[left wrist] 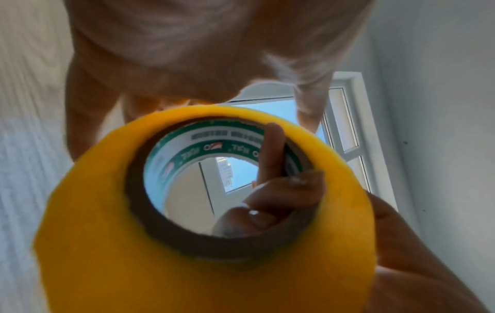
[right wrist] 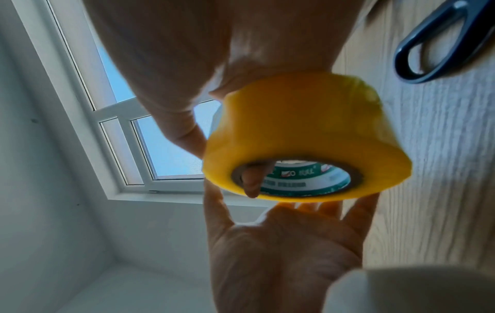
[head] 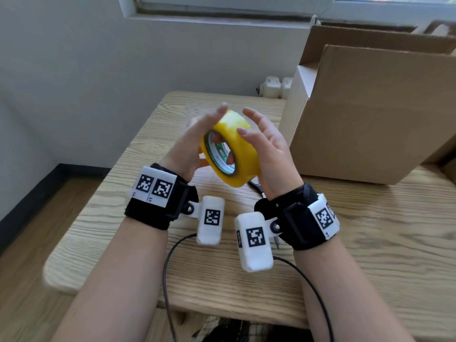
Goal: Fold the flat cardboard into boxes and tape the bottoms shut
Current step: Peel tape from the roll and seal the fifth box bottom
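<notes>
A yellow tape roll (head: 244,156) (left wrist: 93,233) (right wrist: 294,127) with a green-and-white printed core is held in the air over the wooden table (head: 370,243). My right hand (head: 269,149) (right wrist: 201,42) grips it, thumb on the outer face and fingers (left wrist: 273,148) hooked into the core. My left hand (head: 190,141) (right wrist: 281,243) lies flat against the roll's left side, fingers straight and pointing up. A folded-up brown cardboard box (head: 370,119) stands on the table just to the right of my hands, its flaps up.
Dark-handled scissors (right wrist: 439,42) (head: 255,185) lie on the table under my right wrist. More cardboard (head: 370,38) leans behind the box. A white radiator (head: 274,86) and a window sit beyond the table's far edge. The table's left edge drops to the floor.
</notes>
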A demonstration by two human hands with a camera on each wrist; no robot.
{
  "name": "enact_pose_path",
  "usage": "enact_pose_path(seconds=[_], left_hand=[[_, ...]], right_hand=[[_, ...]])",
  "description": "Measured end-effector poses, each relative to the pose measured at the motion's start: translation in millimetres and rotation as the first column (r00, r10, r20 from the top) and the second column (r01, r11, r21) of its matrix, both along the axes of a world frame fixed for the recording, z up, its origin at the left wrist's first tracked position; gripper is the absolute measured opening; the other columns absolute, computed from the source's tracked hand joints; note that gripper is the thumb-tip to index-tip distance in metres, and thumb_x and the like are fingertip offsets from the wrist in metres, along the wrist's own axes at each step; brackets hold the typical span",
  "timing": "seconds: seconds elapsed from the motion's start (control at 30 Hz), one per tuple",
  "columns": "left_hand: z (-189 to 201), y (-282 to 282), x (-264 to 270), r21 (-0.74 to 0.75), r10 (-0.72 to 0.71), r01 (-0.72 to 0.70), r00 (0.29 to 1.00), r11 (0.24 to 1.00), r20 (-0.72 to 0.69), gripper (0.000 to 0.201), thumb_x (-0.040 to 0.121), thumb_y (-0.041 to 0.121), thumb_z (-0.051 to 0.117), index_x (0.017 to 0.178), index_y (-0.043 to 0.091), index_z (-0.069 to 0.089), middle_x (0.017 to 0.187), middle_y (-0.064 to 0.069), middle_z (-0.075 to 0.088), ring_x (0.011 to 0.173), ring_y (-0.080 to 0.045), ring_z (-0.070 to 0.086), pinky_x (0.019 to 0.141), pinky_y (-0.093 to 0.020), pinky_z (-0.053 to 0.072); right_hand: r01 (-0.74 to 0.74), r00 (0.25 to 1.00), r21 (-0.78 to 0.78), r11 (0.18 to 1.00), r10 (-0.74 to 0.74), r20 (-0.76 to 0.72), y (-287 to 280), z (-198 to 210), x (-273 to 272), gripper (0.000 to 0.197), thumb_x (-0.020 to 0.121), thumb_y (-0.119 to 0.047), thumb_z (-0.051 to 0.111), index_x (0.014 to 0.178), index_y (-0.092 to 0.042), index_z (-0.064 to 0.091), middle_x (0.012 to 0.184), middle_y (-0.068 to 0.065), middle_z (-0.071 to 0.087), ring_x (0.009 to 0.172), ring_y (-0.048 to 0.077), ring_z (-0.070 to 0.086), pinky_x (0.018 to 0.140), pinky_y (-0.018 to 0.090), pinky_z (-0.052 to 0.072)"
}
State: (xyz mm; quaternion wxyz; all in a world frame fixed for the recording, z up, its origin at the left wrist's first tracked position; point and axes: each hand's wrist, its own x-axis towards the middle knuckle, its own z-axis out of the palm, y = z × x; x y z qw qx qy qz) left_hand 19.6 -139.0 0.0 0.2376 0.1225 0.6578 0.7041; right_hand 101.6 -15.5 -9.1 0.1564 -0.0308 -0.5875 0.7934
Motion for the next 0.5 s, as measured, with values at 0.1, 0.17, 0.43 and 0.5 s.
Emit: enact_pose_path(seconds=[0.1,0.17,0.43,0.5], left_hand=[[-1.5,1.0,0.8,0.001,0.010,-0.010,1.000,1.000,-0.018,0.057,0.070,0.057,0.070,0.114,0.023,0.059,0.069,0.014,0.066,0.082,-0.012,0.068,0.069,-0.037,0.058],[-1.3,0.1,0.0,0.020,0.039,-0.039,0.999,0.999,0.031,0.040,0.074,0.056,0.070,0.102,0.028,0.064,0.073,0.012,0.069,0.084,-0.017,0.069,0.071,-0.042,0.059],[-0.5,-4.8,-4.1,0.058,-0.009,-0.004,0.972,0.998,0.234,0.053,0.083,0.066,0.055,0.101,0.017,0.065,0.078,-0.005,0.066,0.067,-0.024,0.068,0.076,-0.055,0.056],[-1.1,-5.8,-3.9,0.082,-0.091,0.071,0.958,0.994,0.272,0.058,0.086,0.069,0.047,0.097,0.015,0.067,0.061,-0.002,0.064,0.064,-0.024,0.067,0.079,-0.053,0.054]], right_hand=[[-0.014,1.000,-0.026,1.000,0.014,0.004,0.3,0.4,0.0,0.062,0.083,-0.022,0.059,0.143,-0.018,0.043,0.088,-0.004,0.075,0.090,0.020,0.070,0.081,0.039,0.057],[-0.040,0.999,-0.041,0.998,0.040,-0.003,-0.8,-0.9,-0.6,0.061,0.080,-0.020,0.059,0.140,-0.017,0.047,0.094,-0.001,0.073,0.092,0.023,0.069,0.085,0.044,0.055],[-0.167,0.984,-0.110,0.980,0.159,-0.085,2.7,-2.3,0.7,0.056,0.074,0.000,0.056,0.130,-0.007,0.056,0.094,0.008,0.073,0.086,0.027,0.068,0.079,0.040,0.056],[-0.199,0.976,-0.117,0.973,0.186,-0.114,4.8,-1.4,3.1,0.055,0.074,0.004,0.054,0.128,-0.006,0.056,0.092,0.008,0.074,0.079,0.025,0.070,0.073,0.036,0.059]])
